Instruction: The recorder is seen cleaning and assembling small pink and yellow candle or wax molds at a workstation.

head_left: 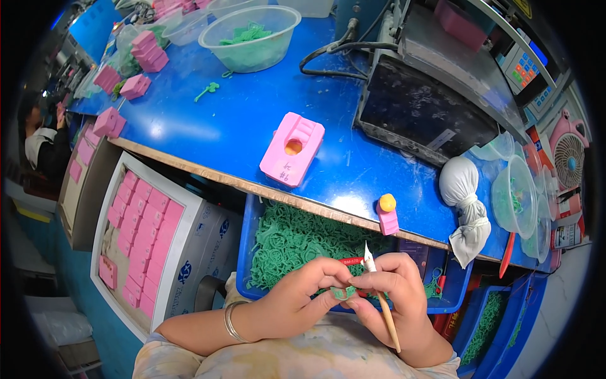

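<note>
My left hand (297,287), with a silver bangle at its wrist, pinches a small green wax-like piece (343,293) between thumb and fingers. My right hand (404,294) is closed around a craft knife (388,322) with a pale wooden handle, its pointed blade tilted up and away. The right fingertips meet the left ones at the green piece, so part of it is hidden. Just beyond and below both hands lies a blue tray (247,230) heaped with green pieces (287,243). A small pink block with a yellow top (387,221) stands at the table edge.
On the blue table (240,126) sit a pink mould block (284,165), a clear bowl (252,61) and a green piece (206,91). A dusty dark machine (423,104) and white cloth bundle (459,183) are right. Left stands a box of pink blocks (136,237); another person (44,142) sits far left.
</note>
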The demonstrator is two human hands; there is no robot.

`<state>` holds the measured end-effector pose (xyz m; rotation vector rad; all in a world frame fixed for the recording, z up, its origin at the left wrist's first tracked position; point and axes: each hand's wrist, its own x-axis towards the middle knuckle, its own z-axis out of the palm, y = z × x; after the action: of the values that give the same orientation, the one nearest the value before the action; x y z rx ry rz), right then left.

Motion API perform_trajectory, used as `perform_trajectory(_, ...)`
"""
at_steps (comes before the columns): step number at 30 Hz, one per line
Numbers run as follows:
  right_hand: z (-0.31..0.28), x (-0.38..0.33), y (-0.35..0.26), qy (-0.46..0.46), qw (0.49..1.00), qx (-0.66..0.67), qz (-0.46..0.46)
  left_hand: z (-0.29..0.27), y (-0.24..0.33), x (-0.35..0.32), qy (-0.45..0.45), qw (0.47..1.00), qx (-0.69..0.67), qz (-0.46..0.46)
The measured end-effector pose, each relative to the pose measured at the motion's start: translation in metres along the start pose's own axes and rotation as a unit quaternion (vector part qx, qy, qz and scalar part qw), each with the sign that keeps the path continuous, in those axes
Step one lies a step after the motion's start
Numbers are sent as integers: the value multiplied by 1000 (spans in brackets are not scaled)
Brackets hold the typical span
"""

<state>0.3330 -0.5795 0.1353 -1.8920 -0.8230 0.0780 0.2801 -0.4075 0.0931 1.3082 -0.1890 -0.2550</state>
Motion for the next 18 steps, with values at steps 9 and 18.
perform_trajectory(9, 3, -1, 4, 30, 999, -41, -13, 3, 9, 3, -30, 991, -129, 6)
perform_trajectory(18, 6, -8, 2, 98, 989, 110, 5, -3, 1, 3, -5, 991, -120, 57)
